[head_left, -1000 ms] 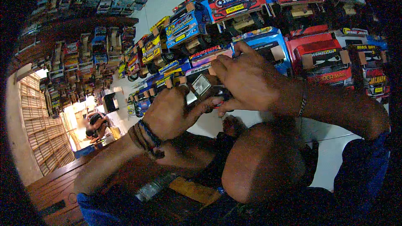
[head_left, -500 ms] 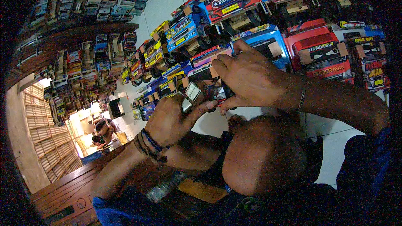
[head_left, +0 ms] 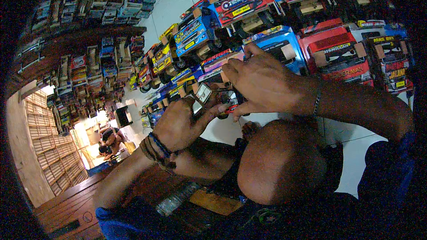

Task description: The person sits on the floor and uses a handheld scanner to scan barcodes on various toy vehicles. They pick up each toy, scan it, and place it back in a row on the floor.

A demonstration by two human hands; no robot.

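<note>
Between my two hands is the front of a toy truck (head_left: 231, 99), dark with red parts, mostly covered by my fingers. My left hand (head_left: 174, 122) is closed at its left side, the thumb stretched along its near edge. A small silvery rectangular piece (head_left: 203, 94) shows between that thumb and the curled fingers; what supports it is hidden. My right hand (head_left: 270, 82) arches over the truck from the right, fingers bent on its far side and thumb on the near side. Directly behind stands a pink toy truck (head_left: 218, 70).
Rows of painted toy trucks, such as a blue one (head_left: 192, 36) and a red one (head_left: 336, 51), stand on the white tiled floor (head_left: 173, 0). More fill the shelves (head_left: 95, 69) at left. A wooden surface (head_left: 73, 211) and a clear plastic bottle (head_left: 177, 199) lie near me. Another person (head_left: 111, 140) bends in a bright doorway.
More of the truck's red and dark front shows between my hands. My right fingers have shifted slightly left. Both hands keep nearly the same hold.
</note>
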